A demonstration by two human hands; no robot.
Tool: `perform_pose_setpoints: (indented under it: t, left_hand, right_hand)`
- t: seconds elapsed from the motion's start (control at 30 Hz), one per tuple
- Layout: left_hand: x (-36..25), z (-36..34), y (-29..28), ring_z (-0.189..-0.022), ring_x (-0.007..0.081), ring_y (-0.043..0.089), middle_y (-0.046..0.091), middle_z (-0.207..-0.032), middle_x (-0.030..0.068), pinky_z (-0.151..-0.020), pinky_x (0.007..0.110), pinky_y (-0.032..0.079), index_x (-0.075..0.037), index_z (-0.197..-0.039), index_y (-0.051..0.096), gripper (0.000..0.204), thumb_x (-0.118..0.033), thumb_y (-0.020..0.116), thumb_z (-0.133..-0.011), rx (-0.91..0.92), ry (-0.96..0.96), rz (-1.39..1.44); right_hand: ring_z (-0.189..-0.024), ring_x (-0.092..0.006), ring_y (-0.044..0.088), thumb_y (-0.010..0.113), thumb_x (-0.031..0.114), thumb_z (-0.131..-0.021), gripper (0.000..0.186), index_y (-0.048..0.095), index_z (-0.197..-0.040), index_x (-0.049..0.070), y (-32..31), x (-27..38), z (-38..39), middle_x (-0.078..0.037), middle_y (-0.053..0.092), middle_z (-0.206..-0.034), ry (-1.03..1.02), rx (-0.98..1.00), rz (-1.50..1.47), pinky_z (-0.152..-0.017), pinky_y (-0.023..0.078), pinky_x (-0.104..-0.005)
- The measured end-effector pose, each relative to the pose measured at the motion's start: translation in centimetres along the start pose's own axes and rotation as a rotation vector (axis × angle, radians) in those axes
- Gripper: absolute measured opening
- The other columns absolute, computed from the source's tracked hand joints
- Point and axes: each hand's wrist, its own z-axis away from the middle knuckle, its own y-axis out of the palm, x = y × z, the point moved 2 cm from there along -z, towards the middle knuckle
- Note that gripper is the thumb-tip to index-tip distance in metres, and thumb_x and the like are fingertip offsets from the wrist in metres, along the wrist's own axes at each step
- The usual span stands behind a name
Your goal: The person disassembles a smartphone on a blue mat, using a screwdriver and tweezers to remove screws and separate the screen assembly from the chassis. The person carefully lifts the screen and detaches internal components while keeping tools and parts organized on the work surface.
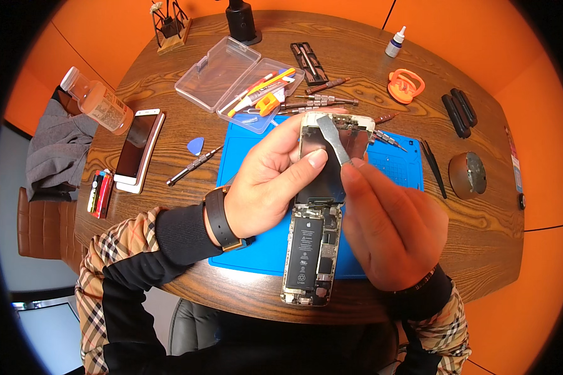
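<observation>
An opened smartphone hangs over the blue repair mat. Its screen assembly is raised at the top, and the phone body, with a black battery and bare circuit parts, extends below toward the table's near edge. My left hand grips the screen assembly by its left side, thumb across its back. Between the fingers of my right hand is a flat grey metal pry tool. Its wide end lies over the upper part of the screen assembly; whether it touches cannot be made out.
Beyond the mat are an open clear plastic case with small tools and several screwdrivers. At left sit a white phone, a bottle and lighters. At right are an orange suction cup, black tweezers and a round metal container.
</observation>
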Motion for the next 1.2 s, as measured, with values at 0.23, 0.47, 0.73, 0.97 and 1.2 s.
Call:
perform_pose_setpoints:
  t: [0.23,0.47,0.73,0.97,1.2]
  left_hand:
    - [-0.04,0.04,0.09,-0.13,0.0182,0.062,0.062,-0.146,0.0147,-0.11,0.035,0.051,-0.003,-0.16,0.038,0.049,-0.01,0.05,-0.113,-0.01,-0.003,-0.01]
    - [-0.09,-0.11,0.18,-0.135,0.0226,0.061,0.061,-0.148,0.0177,-0.115,0.038,0.048,-0.002,-0.16,0.038,0.049,-0.01,0.049,-0.113,0.004,0.005,0.002]
    - [-0.17,-0.07,0.06,-0.134,0.0223,0.062,0.062,-0.147,0.0168,-0.114,0.038,0.049,-0.003,-0.16,0.037,0.049,-0.008,0.048,-0.113,-0.002,-0.007,-0.041]
    - [-0.22,-0.12,0.22,-0.133,0.0216,0.062,0.064,-0.144,0.0163,-0.113,0.037,0.049,-0.002,-0.16,0.037,0.049,-0.008,0.048,-0.113,0.005,0.003,-0.015]
    - [-0.3,-0.11,0.19,-0.131,0.0183,0.063,0.065,-0.142,0.0145,-0.112,0.035,0.05,-0.002,-0.159,0.038,0.048,-0.007,0.047,-0.113,-0.008,-0.01,-0.026]
  right_hand:
    - [-0.076,-0.026,0.072,0.077,-0.009,-0.08,0.049,0.071,-0.128,-0.005,0.01,0.32,0.11,-0.018,0.075,-0.116,0.122,0.0,-0.053,-0.06,0.056,-0.035]
    - [-0.077,-0.0258,0.071,0.077,-0.009,-0.08,0.05,0.071,-0.129,-0.005,-0.33,0.75,0.24,-0.017,0.075,-0.115,0.145,0.023,-0.08,-0.061,0.055,-0.0346]
    - [-0.077,-0.0256,0.071,0.077,-0.01,-0.076,0.051,0.071,-0.127,-0.007,-0.04,0.36,0.02,-0.018,0.075,-0.116,0.121,0.038,-0.121,-0.061,0.055,-0.0346]
    - [-0.077,-0.0254,0.071,0.077,-0.01,-0.075,0.052,0.071,-0.126,-0.007,-0.45,0.77,0.15,-0.018,0.075,-0.113,0.121,0.032,-0.096,-0.061,0.055,-0.0351]
    - [-0.079,-0.0259,0.071,0.078,-0.009,-0.076,0.052,0.071,-0.127,-0.007,-0.13,0.63,0.14,-0.017,0.075,-0.115,0.128,0.029,-0.083,-0.062,0.056,-0.0347]
